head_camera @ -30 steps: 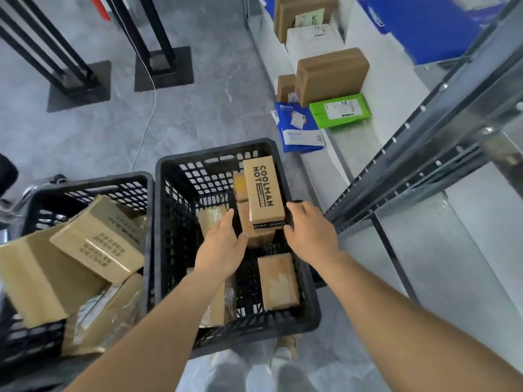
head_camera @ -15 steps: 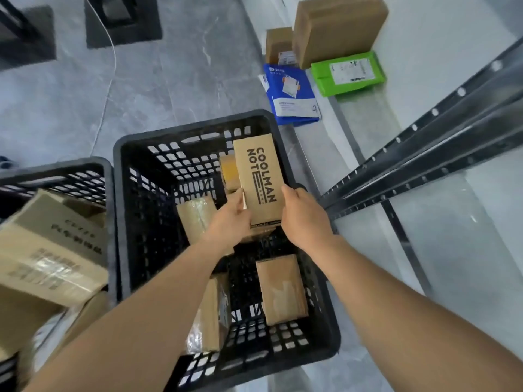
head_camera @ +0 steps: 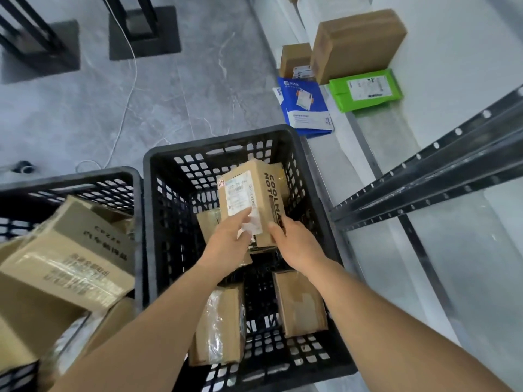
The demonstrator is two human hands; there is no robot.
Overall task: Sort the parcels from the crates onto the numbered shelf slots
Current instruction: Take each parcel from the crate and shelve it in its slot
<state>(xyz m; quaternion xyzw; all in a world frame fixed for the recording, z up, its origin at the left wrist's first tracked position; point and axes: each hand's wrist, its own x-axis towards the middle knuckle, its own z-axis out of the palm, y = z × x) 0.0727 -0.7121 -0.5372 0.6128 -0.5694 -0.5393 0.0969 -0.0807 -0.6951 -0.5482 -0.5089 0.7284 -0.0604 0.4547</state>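
Grey stone floor (head_camera: 184, 89) fills the view under me, with a white shelf (head_camera: 441, 171) running along the right side from 4 to 1 o'clock behind a dark metal upright (head_camera: 424, 182).

Nearest to me, at 6 o'clock, sits the black crate (head_camera: 158, 222); two taped brown parcels lie flat on its bottom, one at left (head_camera: 218, 326) and one at right (head_camera: 301, 304). A second crate (head_camera: 70, 182) stands touching it at 8 o'clock, piled with larger cartons (head_camera: 65, 258) that look blurred.

Above the middle of the black crate I hold a brown box (head_camera: 252, 199) in both hands. My left hand (head_camera: 229, 241) grips its near left corner, thumb lying on the white label (head_camera: 240, 199). My right hand (head_camera: 297, 244) clasps the near right edge, thumb on the side printed in dark letters. The box is tilted, label face turned up toward me. More brown parcels lie beneath it, partly hidden.

Farther off at 1 o'clock, a blue mailer (head_camera: 305, 108) overhangs the shelf's front edge. Just beside it lies a green mailer (head_camera: 365, 89), with a big carton (head_camera: 356, 43) behind that and a small carton (head_camera: 294, 59) to its left.

At 11 o'clock two dark stand bases (head_camera: 147, 35) rest on the floor, a white cable (head_camera: 127, 94) trailing between them.
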